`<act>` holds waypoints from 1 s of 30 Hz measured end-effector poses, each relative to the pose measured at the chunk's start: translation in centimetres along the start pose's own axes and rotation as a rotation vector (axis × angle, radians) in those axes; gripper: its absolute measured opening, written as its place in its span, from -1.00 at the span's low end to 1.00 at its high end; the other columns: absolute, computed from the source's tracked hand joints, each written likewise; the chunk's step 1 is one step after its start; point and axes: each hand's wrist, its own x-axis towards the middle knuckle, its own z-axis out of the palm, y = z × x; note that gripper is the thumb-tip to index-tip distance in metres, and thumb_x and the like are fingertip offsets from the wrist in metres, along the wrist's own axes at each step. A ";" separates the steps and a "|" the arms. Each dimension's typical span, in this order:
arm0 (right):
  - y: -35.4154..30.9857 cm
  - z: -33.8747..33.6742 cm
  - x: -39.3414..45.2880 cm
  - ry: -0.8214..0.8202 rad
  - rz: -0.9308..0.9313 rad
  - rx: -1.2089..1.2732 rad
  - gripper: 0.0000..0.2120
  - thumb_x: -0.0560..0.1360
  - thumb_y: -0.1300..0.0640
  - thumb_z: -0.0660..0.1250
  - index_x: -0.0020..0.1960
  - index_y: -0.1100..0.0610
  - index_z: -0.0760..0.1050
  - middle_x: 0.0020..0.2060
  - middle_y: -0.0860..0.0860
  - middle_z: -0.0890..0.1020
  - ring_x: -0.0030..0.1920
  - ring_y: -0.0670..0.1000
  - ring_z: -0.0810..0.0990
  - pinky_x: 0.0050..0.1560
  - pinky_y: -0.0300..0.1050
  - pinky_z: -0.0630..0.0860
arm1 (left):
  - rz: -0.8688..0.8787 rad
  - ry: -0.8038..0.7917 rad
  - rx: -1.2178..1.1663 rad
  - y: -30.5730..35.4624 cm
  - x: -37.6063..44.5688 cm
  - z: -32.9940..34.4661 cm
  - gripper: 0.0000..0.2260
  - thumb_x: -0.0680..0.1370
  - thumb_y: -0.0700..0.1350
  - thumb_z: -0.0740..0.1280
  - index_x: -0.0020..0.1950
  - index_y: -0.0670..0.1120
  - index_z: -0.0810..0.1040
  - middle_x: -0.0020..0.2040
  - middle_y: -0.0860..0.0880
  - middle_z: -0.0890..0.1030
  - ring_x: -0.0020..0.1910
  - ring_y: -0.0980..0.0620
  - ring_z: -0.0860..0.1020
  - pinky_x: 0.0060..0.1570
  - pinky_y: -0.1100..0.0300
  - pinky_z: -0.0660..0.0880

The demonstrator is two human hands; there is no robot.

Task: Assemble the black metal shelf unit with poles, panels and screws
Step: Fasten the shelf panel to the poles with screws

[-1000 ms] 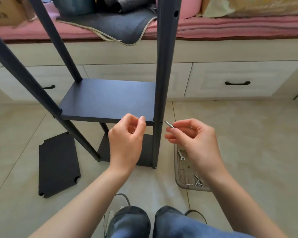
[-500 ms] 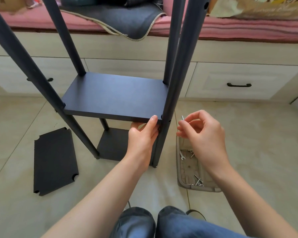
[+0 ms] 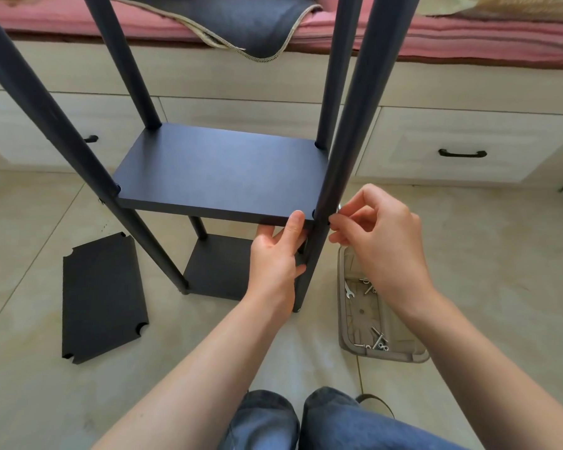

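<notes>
The left hand, which a second ago hung free in front of the shelf unit, is now brought under the near right corner of the middle panel; the thumb is laid up against the panel's front edge and the fingers are curled beneath it, so the panel is gripped and held level against the near right pole. The right hand, earlier held well apart from that pole with a screw pinched in its fingertips, is now pressed against the pole's outer side at panel height, its fingertips closed in a pinch. The screw itself is almost wholly hidden; only a small bright glint is seen at the pole, so whether it has entered the hole cannot be told.

The change is judged to mark the passage from fetching a fastener to seating it: the corner joint is being aligned from one side and fed from the other. The middle panel is seated among all four poles above the bottom panel. A spare panel lies flat on the floor to the left, and further screws and a small spanner remain in the grey tray beside the pole foot, so further shelves are judged to be outstanding.
</notes>
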 end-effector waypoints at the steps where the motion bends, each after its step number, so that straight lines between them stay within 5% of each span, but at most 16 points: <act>1: 0.0 0.0 0.0 0.000 -0.005 -0.004 -0.81 0.51 0.21 0.44 -0.22 0.08 0.47 -0.40 -0.03 0.66 -0.34 -0.15 0.68 -0.18 -0.09 0.64 | 0.002 -0.003 -0.001 0.0 0.0 0.1 -0.77 0.61 0.07 0.32 0.25 0.07 0.50 -0.01 0.17 0.73 0.10 0.14 0.67 0.06 -0.07 0.49; 6: 0.0 0.2 0.0 -0.014 -0.016 -0.037 -0.80 0.50 0.20 0.45 -0.23 0.07 0.47 -0.40 -0.07 0.66 -0.34 -0.16 0.67 -0.17 -0.03 0.64 | 0.037 -0.051 -0.001 0.6 -0.1 0.4 -0.77 0.62 0.07 0.31 0.25 0.05 0.50 -0.10 0.24 0.72 -0.08 0.25 0.69 -0.38 0.38 0.55; 8: 0.0 0.2 0.0 -0.018 -0.015 -0.033 -0.80 0.50 0.20 0.45 -0.22 0.07 0.47 -0.38 -0.09 0.66 -0.33 -0.16 0.67 -0.19 -0.08 0.63 | 0.040 -0.052 -0.003 0.7 -0.2 0.4 -0.81 0.63 0.04 0.31 0.22 0.05 0.50 -0.12 0.24 0.72 -0.11 0.26 0.69 -0.40 0.44 0.51; 15: 0.0 0.0 -0.2 -0.011 0.002 0.001 -0.82 0.51 0.20 0.44 -0.20 0.04 0.48 -0.36 -0.11 0.68 -0.33 -0.18 0.67 -0.22 -0.17 0.61 | 0.054 -0.041 0.018 0.6 -0.2 0.1 -0.83 0.64 0.01 0.31 0.20 0.02 0.49 -0.14 0.24 0.72 -0.11 0.26 0.69 -0.37 0.46 0.51; 24: 1.8 -2.3 -2.9 -0.017 0.098 0.263 -0.90 0.52 0.26 0.42 -0.06 0.07 0.64 -0.24 -0.02 0.74 -0.20 -0.01 0.74 -0.01 0.01 0.65 | 0.021 -0.023 0.000 0.8 -0.2 0.3 -0.86 0.64 -0.02 0.32 0.16 -0.01 0.50 -0.13 0.17 0.73 -0.12 0.24 0.69 -0.43 0.44 0.50; 30: 2.0 -1.8 -3.1 -0.040 0.116 0.343 -0.90 0.50 0.31 0.43 -0.08 0.12 0.63 -0.24 0.02 0.74 -0.19 0.02 0.74 -0.06 -0.07 0.67 | 0.002 0.008 0.031 0.8 -0.2 0.3 -0.80 0.62 0.04 0.33 0.19 -0.02 0.51 0.00 0.13 0.73 0.00 0.18 0.70 -0.20 0.19 0.48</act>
